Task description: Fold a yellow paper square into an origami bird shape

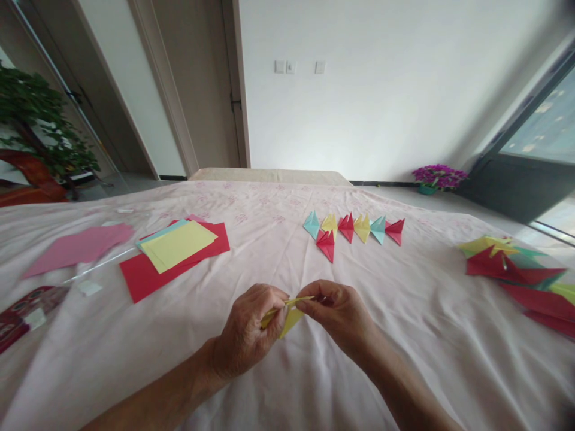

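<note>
Near the front middle of the cloth, both hands grip one folded yellow paper (291, 321). My left hand (251, 326) is closed around its left part, and the fingers hide much of it. With thumb and fingertips my right hand (335, 305) pinches the narrow tip on the other side. Beyond the hands lie several folded paper pieces in a row: a light blue one (311, 224), a yellow one (362, 227) and a red one (395, 231) among them. Another red folded piece (326, 244) lies in front of that row.
Flat yellow sheets (179, 245) rest over red sheets (139, 276) on the left, beside pink sheets (76, 246). A dark red packet (22, 317) is at the left edge. Larger folded red paper (503, 266) lies at the right. The cloth (251, 239) is wrinkled.
</note>
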`<state>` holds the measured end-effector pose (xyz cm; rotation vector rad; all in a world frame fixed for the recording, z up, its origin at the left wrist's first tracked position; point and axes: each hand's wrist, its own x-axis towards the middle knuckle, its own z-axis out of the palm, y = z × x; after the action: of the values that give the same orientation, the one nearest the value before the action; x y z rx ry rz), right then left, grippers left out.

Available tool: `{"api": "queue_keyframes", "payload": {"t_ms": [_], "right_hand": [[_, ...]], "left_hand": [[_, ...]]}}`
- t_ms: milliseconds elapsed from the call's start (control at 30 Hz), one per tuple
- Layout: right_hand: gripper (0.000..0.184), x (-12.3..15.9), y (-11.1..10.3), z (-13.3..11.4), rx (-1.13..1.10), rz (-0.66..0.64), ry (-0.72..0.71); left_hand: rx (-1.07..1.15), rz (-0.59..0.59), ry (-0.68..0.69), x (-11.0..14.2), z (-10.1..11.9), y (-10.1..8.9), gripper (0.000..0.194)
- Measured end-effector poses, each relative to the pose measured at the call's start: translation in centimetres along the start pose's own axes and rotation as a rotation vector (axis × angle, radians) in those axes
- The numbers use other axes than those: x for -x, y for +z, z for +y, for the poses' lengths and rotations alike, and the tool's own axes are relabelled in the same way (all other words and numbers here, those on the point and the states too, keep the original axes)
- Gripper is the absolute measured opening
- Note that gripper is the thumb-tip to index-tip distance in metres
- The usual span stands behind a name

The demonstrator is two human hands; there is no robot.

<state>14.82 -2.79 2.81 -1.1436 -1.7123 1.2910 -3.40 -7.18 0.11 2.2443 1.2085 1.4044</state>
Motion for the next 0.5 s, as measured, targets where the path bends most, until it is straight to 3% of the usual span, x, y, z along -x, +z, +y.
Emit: {"api": "queue_keyframes", "payload": {"t_ms": [200, 400, 500], "right_hand": [[0.01, -0.02, 0.03, 0.12, 0.053, -0.014, -0.027], [0.012, 0.08, 0.16, -0.24, 0.063, 0.001, 0.024], [0.01, 0.24, 0.18, -0.6, 0.133, 0.025, -0.022]], "left_hand": [[-0.059, 0.005, 0.061, 0.16, -0.01, 0.06, 0.012], [-0.057, 0.042, 0.057, 0.15, 0.05, 0.14, 0.012], [-0.054, 0.047, 0.037, 0.12, 0.17, 0.16, 0.012]]}}
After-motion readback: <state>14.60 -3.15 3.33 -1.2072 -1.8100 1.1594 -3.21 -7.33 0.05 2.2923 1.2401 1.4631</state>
